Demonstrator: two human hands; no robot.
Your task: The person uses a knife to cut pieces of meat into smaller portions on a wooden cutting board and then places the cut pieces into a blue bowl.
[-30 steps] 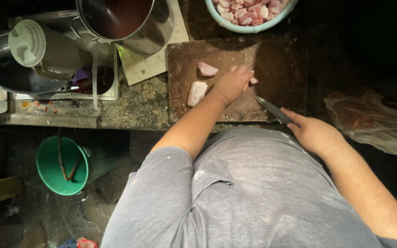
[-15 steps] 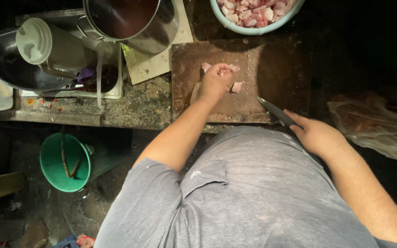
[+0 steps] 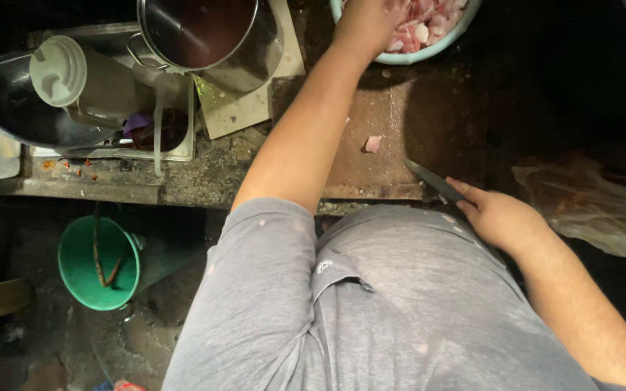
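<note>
Head view, left hand: the left hand [image 3: 366, 22] is stretched over the pale blue bowl [image 3: 429, 52] at the far edge of the counter, fingers curled down among the meat; whether they grip a piece cannot be told.
Head view, change: half a second ago this hand was on the cutting board with several cut pieces under it; those pieces are now gone from the board, which suggests the cut batch has gone into the bowl.
Head view, right hand: the right hand [image 3: 498, 216] is closed around the handle of the knife [image 3: 432, 179], blade resting flat at the near right corner of the cutting board [image 3: 429, 123]; position unchanged from earlier.
Head view, remaining meat: one small meat scrap [image 3: 373, 143] lies alone mid-board, apart from both hands.
Head view, bowl contents: pink and white raw meat pieces [image 3: 422, 18], heaped.
Head view, steel pot [image 3: 208, 36]: stands left of the board, dark reddish liquid inside.
Head view, green bucket [image 3: 99, 262]: on the floor below the counter, sticks inside.
Head view, plastic bag [image 3: 595, 203]: crumpled at the right end of the counter.
</note>
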